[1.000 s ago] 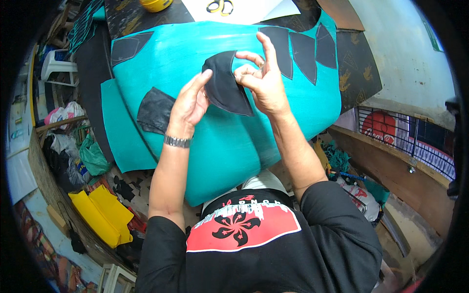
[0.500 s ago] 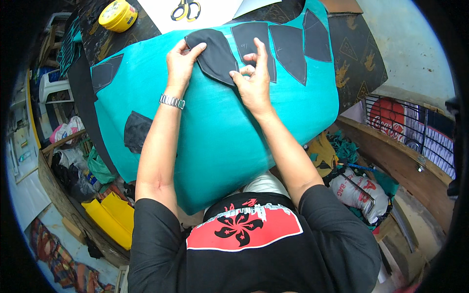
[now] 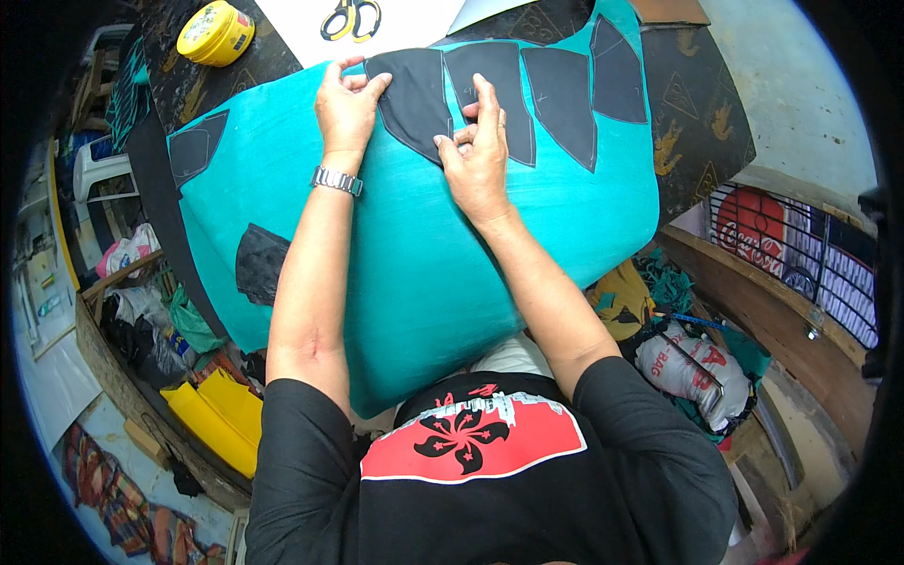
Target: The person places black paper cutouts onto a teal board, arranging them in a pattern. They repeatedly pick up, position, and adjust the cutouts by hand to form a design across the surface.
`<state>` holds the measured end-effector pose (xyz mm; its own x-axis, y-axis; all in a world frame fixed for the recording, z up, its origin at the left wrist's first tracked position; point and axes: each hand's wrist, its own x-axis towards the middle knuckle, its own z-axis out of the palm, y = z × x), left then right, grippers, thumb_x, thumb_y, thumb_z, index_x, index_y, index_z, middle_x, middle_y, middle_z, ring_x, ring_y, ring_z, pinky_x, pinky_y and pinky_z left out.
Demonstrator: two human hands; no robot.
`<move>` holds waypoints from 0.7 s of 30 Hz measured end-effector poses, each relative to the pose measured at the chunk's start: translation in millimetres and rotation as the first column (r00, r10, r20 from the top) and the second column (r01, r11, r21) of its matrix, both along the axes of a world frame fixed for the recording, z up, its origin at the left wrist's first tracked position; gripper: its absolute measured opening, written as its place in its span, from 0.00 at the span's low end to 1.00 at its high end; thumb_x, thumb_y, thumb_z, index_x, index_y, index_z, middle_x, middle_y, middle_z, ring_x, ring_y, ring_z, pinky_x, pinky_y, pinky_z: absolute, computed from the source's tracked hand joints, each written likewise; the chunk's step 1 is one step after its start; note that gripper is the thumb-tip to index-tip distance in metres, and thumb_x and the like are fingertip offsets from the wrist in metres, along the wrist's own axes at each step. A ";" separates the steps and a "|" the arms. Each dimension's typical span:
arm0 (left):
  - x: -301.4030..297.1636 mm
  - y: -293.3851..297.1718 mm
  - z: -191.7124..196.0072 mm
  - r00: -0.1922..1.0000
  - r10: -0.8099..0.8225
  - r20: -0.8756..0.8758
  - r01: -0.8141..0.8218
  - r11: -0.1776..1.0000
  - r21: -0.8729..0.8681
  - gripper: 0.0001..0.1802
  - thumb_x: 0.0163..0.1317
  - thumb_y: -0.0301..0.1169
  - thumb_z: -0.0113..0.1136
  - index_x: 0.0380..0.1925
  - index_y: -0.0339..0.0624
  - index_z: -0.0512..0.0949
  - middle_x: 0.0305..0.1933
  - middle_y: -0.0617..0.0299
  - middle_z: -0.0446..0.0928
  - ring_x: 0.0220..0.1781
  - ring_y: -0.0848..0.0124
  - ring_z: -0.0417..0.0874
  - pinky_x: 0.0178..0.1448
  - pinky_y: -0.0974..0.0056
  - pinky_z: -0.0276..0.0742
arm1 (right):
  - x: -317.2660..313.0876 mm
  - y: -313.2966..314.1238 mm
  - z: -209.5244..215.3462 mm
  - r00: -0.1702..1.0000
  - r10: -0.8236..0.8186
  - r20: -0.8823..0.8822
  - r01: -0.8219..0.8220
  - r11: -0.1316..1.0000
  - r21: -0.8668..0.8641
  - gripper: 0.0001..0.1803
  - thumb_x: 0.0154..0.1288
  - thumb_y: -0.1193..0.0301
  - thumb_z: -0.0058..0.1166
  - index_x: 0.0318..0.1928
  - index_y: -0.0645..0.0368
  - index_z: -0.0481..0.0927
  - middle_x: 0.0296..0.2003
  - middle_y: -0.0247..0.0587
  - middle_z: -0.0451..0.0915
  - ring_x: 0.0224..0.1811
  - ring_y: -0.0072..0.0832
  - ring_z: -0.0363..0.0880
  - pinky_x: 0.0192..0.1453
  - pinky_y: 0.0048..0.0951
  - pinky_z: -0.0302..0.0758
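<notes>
A black fabric panel with a pale stitched-looking edge lies near the far side of a teal sheet. My left hand pinches its far left corner between thumb and fingers. At its lower right edge is my right hand, thumb and fingertips closed together on the edge, with the index finger raised. Just right of it lie further black panels with pale outlines, side by side. Two smaller black pieces sit at the left of the sheet: one near the edge and a crumpled one.
Yellow-and-black scissors rest on white paper beyond the sheet. A yellow tub stands at the far left of the dark patterned table. Bags and scraps fill the floor on both sides; a wooden ledge with a wire grille is right.
The held panel has shifted and now lies flatter and more upright, its right edge alongside the neighbouring panel. My right hand has moved slightly left and down.
</notes>
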<state>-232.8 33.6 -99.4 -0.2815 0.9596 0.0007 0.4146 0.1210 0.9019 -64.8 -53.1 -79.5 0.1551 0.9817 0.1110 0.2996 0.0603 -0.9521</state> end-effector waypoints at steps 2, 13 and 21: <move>0.6 0.1 1.9 1.000 0.003 -0.021 -0.003 1.000 -0.001 0.26 0.54 0.30 0.78 0.51 0.39 0.79 0.32 0.59 0.87 0.32 0.77 0.85 0.38 0.69 0.80 | 0.1 1.5 -0.3 1.000 -0.002 0.013 0.002 1.000 0.005 0.52 0.52 0.91 0.60 0.77 0.59 0.55 0.55 0.54 0.70 0.43 0.32 0.71 0.40 0.26 0.76; 3.4 0.3 6.9 0.992 -0.013 -0.128 0.011 1.000 -0.016 0.29 0.53 0.30 0.79 0.55 0.38 0.77 0.31 0.63 0.86 0.32 0.78 0.84 0.40 0.70 0.82 | -1.8 1.4 -4.1 1.000 -0.022 0.004 0.022 0.999 -0.034 0.50 0.54 0.90 0.61 0.77 0.53 0.58 0.50 0.45 0.68 0.31 0.18 0.72 0.34 0.20 0.75; 0.5 3.4 7.4 0.988 -0.027 -0.155 0.017 0.998 -0.065 0.30 0.49 0.32 0.78 0.53 0.42 0.78 0.30 0.63 0.85 0.32 0.70 0.86 0.41 0.62 0.82 | -2.0 0.1 -4.7 0.999 -0.037 -0.014 0.036 0.999 -0.037 0.50 0.55 0.91 0.60 0.77 0.52 0.57 0.49 0.42 0.67 0.30 0.14 0.72 0.31 0.16 0.74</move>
